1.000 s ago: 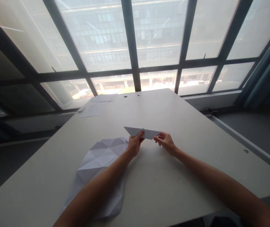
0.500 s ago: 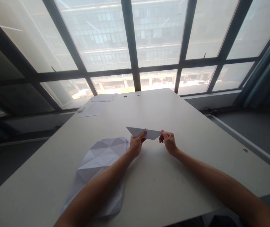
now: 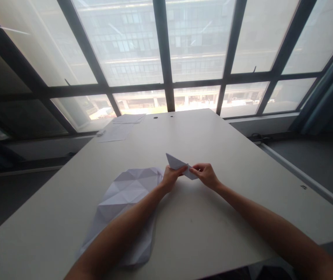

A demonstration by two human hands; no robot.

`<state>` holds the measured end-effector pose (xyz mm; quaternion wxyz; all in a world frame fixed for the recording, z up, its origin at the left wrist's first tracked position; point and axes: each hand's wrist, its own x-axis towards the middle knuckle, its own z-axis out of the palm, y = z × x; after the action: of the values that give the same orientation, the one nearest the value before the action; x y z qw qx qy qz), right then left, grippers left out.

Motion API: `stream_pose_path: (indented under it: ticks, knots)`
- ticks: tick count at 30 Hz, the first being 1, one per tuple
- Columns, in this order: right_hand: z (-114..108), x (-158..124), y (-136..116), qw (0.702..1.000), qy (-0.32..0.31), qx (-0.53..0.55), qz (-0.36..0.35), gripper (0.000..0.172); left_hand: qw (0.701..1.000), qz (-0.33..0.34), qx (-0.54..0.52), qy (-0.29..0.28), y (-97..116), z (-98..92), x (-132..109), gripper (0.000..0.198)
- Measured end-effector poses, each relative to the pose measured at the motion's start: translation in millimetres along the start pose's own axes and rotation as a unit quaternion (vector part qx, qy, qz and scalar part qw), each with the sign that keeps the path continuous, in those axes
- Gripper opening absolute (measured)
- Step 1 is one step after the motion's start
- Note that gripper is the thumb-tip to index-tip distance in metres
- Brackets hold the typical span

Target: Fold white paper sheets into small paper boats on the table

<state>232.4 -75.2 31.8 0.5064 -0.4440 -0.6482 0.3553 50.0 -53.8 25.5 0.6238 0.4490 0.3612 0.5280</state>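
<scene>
While in left hand (image 3: 171,176) and right hand (image 3: 206,173) (close together), folded paper (image 3: 175,161).

Very bright beyond the grip on the folded paper (image 3: 176,162), with daylight from the windows (image 3: 197,42). Almost pure white in the low panes (image 3: 197,99) straight past the grip, with a hazy glow. Thin shiny streaks higher up. Dark far to the left of the grip, and dim far to the right by the curtain (image 3: 325,85). Soft, faint shadows on the white table (image 3: 236,159) just under the grip. Darker on the forearms (image 3: 125,225), nearer than the grip. Slanting, stretched lines toward the edges. A little blurry all over.
</scene>
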Motion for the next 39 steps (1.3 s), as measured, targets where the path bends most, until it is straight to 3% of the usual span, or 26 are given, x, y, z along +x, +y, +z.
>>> stream_pose_path:
  ticks: [4,17,25,32,35,39]
  knots:
    - [6,-3,1,0.999,-0.038,-0.017,-0.005,0.031,1.000,-0.016,-0.022,-0.003,1,0.4,1,0.036]
    - [4,-5,0,0.994,-0.103,-0.019,0.029,0.029,0.986,0.033,-0.134,0.089,10,-16.6,17,0.035]
    - [-6,-5,1,0.982,-0.179,-0.041,0.042,0.033,0.982,0.048,-0.139,0.118,14,-23.3,20,0.030]
    - [-18,-4,-6,0.961,-0.267,-0.036,0.058,0.035,0.987,0.039,-0.117,0.106,9,-27.0,23,0.028]
    - [-18,-3,-3,0.969,-0.234,-0.035,0.067,0.036,0.988,0.031,-0.141,0.052,12,-24.5,19,0.036]
    - [-12,-1,4,0.989,-0.135,-0.034,0.055,0.037,0.987,-0.039,-0.115,-0.109,12,-15.9,8,0.049]
